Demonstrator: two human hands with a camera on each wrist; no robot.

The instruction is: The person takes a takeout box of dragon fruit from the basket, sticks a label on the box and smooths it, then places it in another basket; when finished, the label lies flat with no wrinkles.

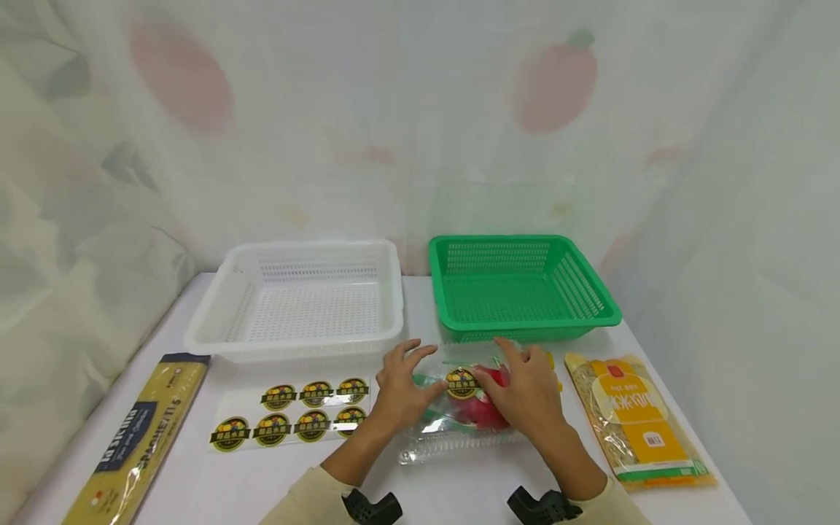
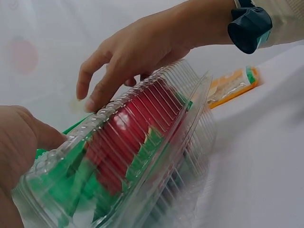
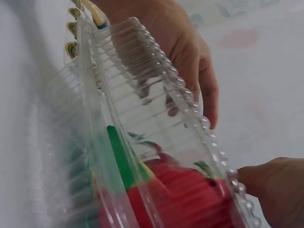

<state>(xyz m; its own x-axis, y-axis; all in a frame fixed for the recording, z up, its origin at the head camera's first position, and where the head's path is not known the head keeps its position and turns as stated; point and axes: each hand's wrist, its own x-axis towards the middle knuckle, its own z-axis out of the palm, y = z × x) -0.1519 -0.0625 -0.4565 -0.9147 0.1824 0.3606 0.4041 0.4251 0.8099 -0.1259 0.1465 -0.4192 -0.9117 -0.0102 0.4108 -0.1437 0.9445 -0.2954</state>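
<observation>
A clear ribbed plastic clamshell box [image 1: 433, 443] lies on the table in front of me. Through its wall shows a red fruit with green leafy tips [image 2: 126, 137], also visible low in the right wrist view. On the lid is a round black-and-yellow sticker [image 1: 462, 383]. My left hand [image 1: 402, 390] rests at the left of the lid, fingers spread and thumb by the sticker's edge. From the right, my right hand [image 1: 528, 390] touches the lid with its thumb near the sticker's other side. Neither hand's fingers wrap around the box.
Behind stand a white basket [image 1: 295, 346] and a green basket [image 1: 525, 328]. A sheet of several matching stickers [image 1: 289, 412] lies left of the box. A spaghetti packet [image 1: 141, 437] is at far left, a yellow-and-clear food bag [image 1: 633, 408] at right.
</observation>
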